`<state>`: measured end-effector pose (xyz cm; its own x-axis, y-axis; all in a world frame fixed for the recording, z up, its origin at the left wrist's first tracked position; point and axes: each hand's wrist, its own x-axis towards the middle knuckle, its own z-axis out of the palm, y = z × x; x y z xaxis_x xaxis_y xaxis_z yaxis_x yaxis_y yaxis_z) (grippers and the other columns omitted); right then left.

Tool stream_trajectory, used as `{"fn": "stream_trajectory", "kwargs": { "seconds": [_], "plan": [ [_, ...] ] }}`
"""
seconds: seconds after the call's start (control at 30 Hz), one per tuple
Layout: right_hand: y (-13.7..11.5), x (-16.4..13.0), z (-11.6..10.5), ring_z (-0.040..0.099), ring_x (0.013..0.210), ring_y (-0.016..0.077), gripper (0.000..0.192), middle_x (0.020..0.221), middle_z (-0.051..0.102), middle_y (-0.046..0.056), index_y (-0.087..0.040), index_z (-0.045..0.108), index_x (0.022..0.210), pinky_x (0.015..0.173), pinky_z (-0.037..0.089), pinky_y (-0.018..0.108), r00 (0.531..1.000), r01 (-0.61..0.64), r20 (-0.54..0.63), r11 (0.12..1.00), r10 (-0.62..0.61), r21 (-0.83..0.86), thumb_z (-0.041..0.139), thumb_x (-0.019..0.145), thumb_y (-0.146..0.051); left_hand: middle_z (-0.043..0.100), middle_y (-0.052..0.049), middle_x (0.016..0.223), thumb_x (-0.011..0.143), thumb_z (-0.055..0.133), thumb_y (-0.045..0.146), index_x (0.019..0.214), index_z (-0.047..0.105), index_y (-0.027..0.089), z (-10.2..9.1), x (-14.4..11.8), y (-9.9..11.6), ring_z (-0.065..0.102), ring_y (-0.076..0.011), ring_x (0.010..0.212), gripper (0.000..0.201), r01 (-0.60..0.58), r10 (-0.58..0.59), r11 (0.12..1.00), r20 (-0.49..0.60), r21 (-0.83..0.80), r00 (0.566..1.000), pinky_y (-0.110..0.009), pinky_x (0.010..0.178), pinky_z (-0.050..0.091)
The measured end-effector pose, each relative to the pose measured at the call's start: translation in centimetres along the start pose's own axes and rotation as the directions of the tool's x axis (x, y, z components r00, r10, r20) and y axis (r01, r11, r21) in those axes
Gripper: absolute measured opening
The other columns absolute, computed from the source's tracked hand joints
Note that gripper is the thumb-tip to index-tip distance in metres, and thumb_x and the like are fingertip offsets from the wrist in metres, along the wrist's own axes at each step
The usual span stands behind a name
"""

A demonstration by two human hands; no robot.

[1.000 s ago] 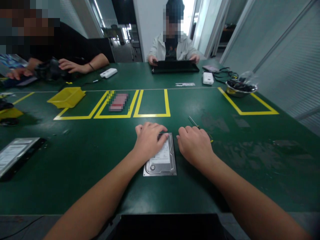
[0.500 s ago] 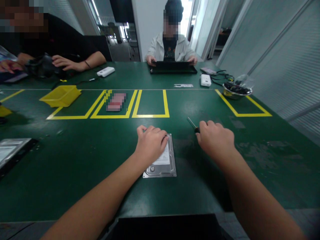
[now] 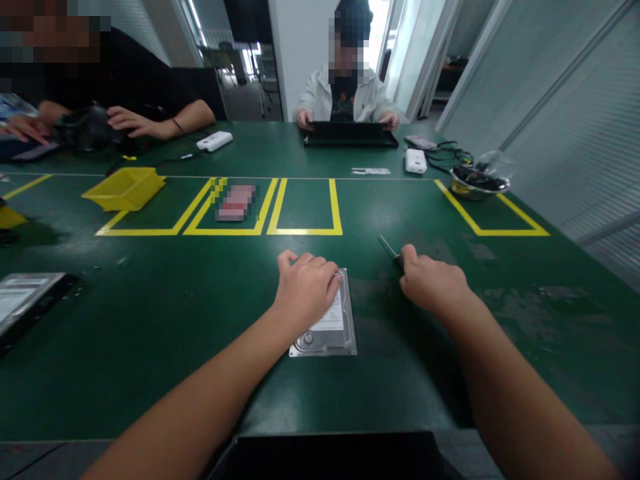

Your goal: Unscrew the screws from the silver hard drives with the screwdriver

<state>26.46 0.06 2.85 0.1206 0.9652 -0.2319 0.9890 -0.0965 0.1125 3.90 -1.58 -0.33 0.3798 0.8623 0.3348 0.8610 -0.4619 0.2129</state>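
Observation:
A silver hard drive (image 3: pixel 345 327) with a white label lies flat on the green table. My left hand (image 3: pixel 306 283) rests over its upper left part with curled fingers gripping it, hiding much of the label. To the right and a little above the table, my right hand (image 3: pixel 433 277) is closed around a screwdriver (image 3: pixel 389 248). The shaft points away from me and to the left, clear of the drive; the fist covers most of the dark handle.
Another hard drive (image 3: pixel 30 300) lies at the left edge. Yellow tape (image 3: pixel 305 232) marks areas holding a yellow bin (image 3: pixel 125 189), a blurred pink item (image 3: pixel 237 203) and, at right, a metal bowl (image 3: pixel 480 183) of dark parts. Two people sit beyond, one holding a black panel (image 3: pixel 351 135).
My right hand has turned slightly, its thumb now higher along the screwdriver. My left hand stays on the hard drive. The whole view has shifted a little.

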Motion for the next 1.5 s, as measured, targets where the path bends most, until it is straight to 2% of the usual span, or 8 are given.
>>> {"fn": "stream_trajectory", "kwargs": {
  "seconds": [0.17,0.3,0.4,0.53,0.67,0.73,0.97,1.5],
  "plan": [
    [0.8,0.4,-0.3,0.066,0.100,0.0364,0.032,0.113,0.065,0.019,-0.015,0.048,0.121,0.077,0.049,0.046,0.983,0.019,-0.185,0.995,-0.001,0.096,0.035,0.095,-0.029,0.073,-0.006,0.086,0.097,0.045,0.032,0.090,0.071,0.024,0.0,0.1,0.0,0.059,-0.0267,0.089,0.028,0.003,-0.003,1.000,0.003,-0.009,1.000,-0.051,0.089,0.024],
    [2.0,1.1,-0.5,0.065,0.088,0.0265,0.034,0.096,0.068,0.013,-0.014,0.058,0.116,0.080,0.049,0.041,0.824,0.179,-0.559,0.894,0.093,0.412,0.054,0.090,-0.035,0.073,-0.006,0.086,0.097,0.044,0.033,0.090,0.070,0.024,0.1,0.1,0.0,0.059,-0.0264,0.089,0.028,0.005,-0.005,1.000,-0.001,0.000,1.000,-0.050,0.088,0.024],
    [2.3,1.5,-0.4,0.062,0.067,0.0184,0.032,0.077,0.064,0.003,-0.017,0.062,0.110,0.067,0.050,0.035,0.732,0.372,-0.627,0.616,0.265,0.695,0.064,0.084,-0.037,0.073,-0.007,0.085,0.097,0.045,0.033,0.089,0.070,0.023,0.1,0.1,0.0,0.059,-0.0260,0.088,0.028,0.003,-0.003,1.000,-0.014,0.009,1.000,-0.049,0.087,0.025],
    [1.7,1.6,-0.6,0.058,0.060,0.0124,0.022,0.075,0.062,0.000,-0.019,0.061,0.099,0.056,0.047,0.027,0.705,0.614,-0.610,0.119,0.362,0.781,0.066,0.084,-0.034,0.073,-0.006,0.084,0.097,0.045,0.033,0.088,0.070,0.023,0.2,0.1,0.0,0.059,-0.0254,0.087,0.029,-0.003,0.003,1.000,-0.014,0.013,1.000,-0.049,0.086,0.025],
    [1.1,1.2,-0.9,0.050,0.052,0.0078,0.017,0.093,0.070,0.004,-0.021,0.056,0.095,0.047,0.038,0.024,0.728,0.651,-0.597,-0.065,0.337,0.757,0.062,0.088,-0.035,0.072,-0.006,0.084,0.097,0.045,0.033,0.088,0.070,0.023,0.3,0.1,0.0,0.059,-0.0262,0.088,0.029,-0.007,0.008,1.000,-0.011,0.019,1.000,-0.050,0.087,0.025],
    [0.8,0.9,-0.8,0.050,0.051,0.0073,0.018,0.094,0.071,0.004,-0.022,0.054,0.095,0.047,0.037,0.023,0.728,0.660,-0.607,-0.086,0.320,0.746,0.060,0.090,-0.038,0.072,-0.007,0.084,0.097,0.046,0.032,0.089,0.071,0.023,0.3,0.1,0.1,0.059,-0.0264,0.088,0.028,-0.008,0.009,1.000,-0.013,0.024,1.000,-0.050,0.087,0.025],
    [-0.8,0.0,0.1,0.056,0.057,0.0088,0.019,0.097,0.072,0.004,-0.022,0.052,0.104,0.054,0.047,0.025,0.722,0.682,-0.678,0.026,0.141,0.731,0.057,0.093,-0.037,0.071,-0.007,0.088,0.098,0.046,0.031,0.100,0.071,0.026,0.4,0.1,0.2,0.056,-0.0262,0.092,0.025,-0.037,0.038,0.998,-0.018,0.047,0.999,-0.048,0.087,0.026],
    [-1.9,-0.3,0.5,0.057,0.057,0.0077,0.017,0.096,0.071,0.004,-0.020,0.051,0.102,0.054,0.049,0.024,0.737,0.670,-0.673,0.057,0.061,0.740,0.059,0.092,-0.031,0.069,-0.008,0.090,0.099,0.045,0.031,0.098,0.071,0.024,0.4,0.1,0.2,0.053,-0.0260,0.093,0.027,-0.044,0.044,0.998,-0.009,0.053,0.999,-0.047,0.086,0.026]
  ]
}}
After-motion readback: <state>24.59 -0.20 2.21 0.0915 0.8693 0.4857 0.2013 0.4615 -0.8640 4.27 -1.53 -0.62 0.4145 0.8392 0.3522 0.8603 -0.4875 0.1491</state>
